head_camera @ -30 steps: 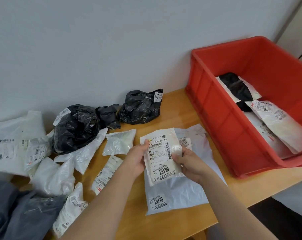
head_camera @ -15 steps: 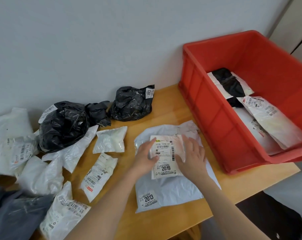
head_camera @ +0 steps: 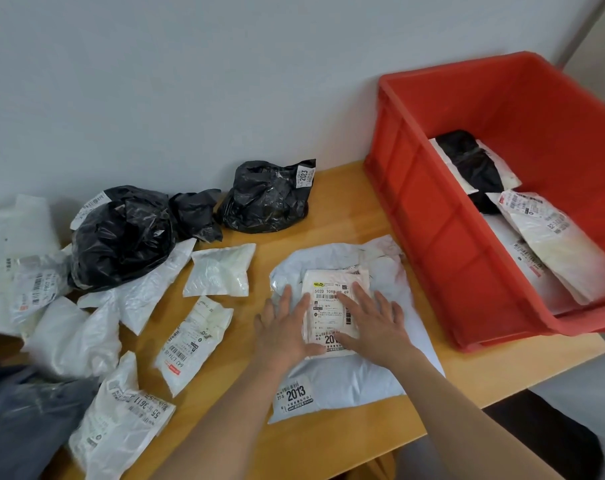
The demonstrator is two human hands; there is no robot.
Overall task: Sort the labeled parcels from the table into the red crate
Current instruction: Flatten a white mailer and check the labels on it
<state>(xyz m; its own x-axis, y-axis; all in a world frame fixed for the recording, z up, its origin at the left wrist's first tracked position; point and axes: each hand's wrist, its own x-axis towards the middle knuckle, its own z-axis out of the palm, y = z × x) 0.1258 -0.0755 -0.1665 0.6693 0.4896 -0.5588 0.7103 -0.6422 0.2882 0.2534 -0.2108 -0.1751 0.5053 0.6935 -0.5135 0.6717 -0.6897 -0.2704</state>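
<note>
Inside the red crate few parcels are stowed; many remain on the bench, one small white parcel pressed under both flat, spread hands: left hand, right hand.

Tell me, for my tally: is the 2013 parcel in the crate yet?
Out. The 2013 parcel lies on the table, beside the red crate.

Parcel count: table and red crate.

Black parcels on the table: three, upper centre-left. White or pale parcels on the table: about nine, one stacked on a grey one at centre; the left pile overlaps, count uncertain. One dark grey bag, lower left. One red crate, right, holding at least four parcels. Two hands.
</note>
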